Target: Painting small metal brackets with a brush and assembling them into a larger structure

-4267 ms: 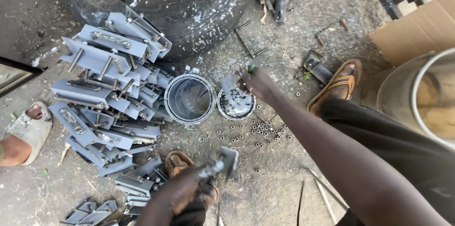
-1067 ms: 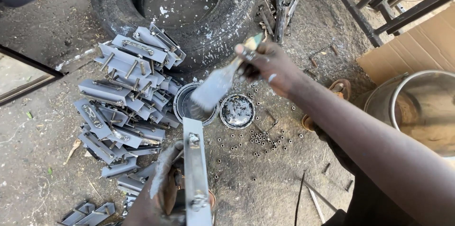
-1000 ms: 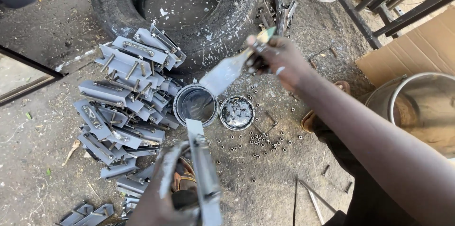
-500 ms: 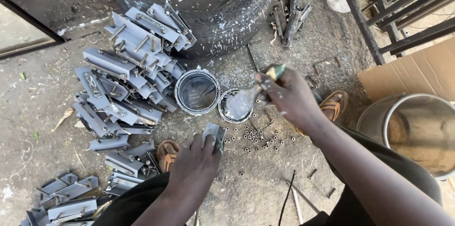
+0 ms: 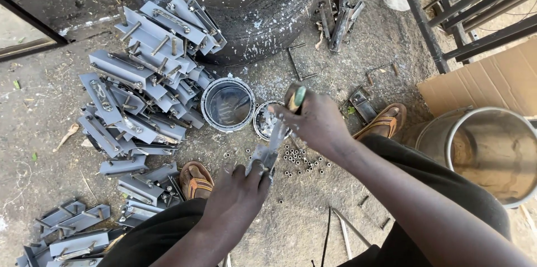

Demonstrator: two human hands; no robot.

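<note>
My left hand point(image 5: 238, 195) grips a grey metal bracket point(image 5: 263, 158) by its near end, low over the ground. My right hand point(image 5: 316, 121) is closed on a paintbrush point(image 5: 286, 123) with a green-tipped handle, and the grey, paint-laden bristles rest on the bracket's top. Just beyond the brush sits a small round lid of grey paint point(image 5: 269, 123), partly hidden by my right hand. To the left of the lid stands an open paint can point(image 5: 227, 104).
A heap of grey painted brackets point(image 5: 142, 79) lies left of the can, with more at the lower left point(image 5: 67, 228). A black tyre point(image 5: 246, 4) lies behind. Loose nuts point(image 5: 302, 160) dot the ground. A metal drum point(image 5: 492, 152), cardboard point(image 5: 492, 79) and sandalled feet point(image 5: 196, 180) are close.
My right hand came down from above the can, so the brush now meets the bracket. My left hand lowered the bracket from upright to a low hold near the lid.
</note>
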